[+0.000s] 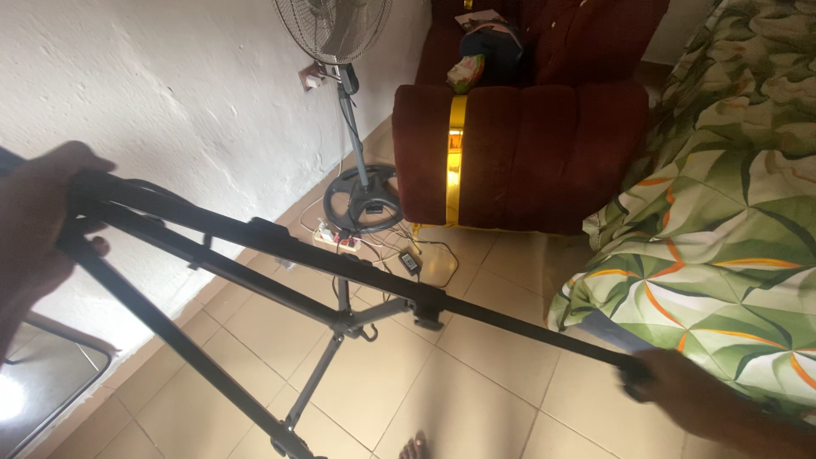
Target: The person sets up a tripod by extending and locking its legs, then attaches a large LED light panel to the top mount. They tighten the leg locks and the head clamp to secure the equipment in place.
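Home bedroom: bed, armchair, fan

You look down on a floor of beige square tiles. A dark red upholstered armchair with a gold band stands on it. Left of the armchair a grey pedestal fan stands against the rough white wall; right of it lies a green leaf-patterned bedspread.

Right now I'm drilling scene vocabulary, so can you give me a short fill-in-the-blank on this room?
1. Both hands grip a black ____.
2. The left hand holds its top; the right hand holds one ____.
3. The standing fan stands beside a dark red ____.
4. The floor is covered in ____.

Missing: tripod; leg; armchair; tiles.
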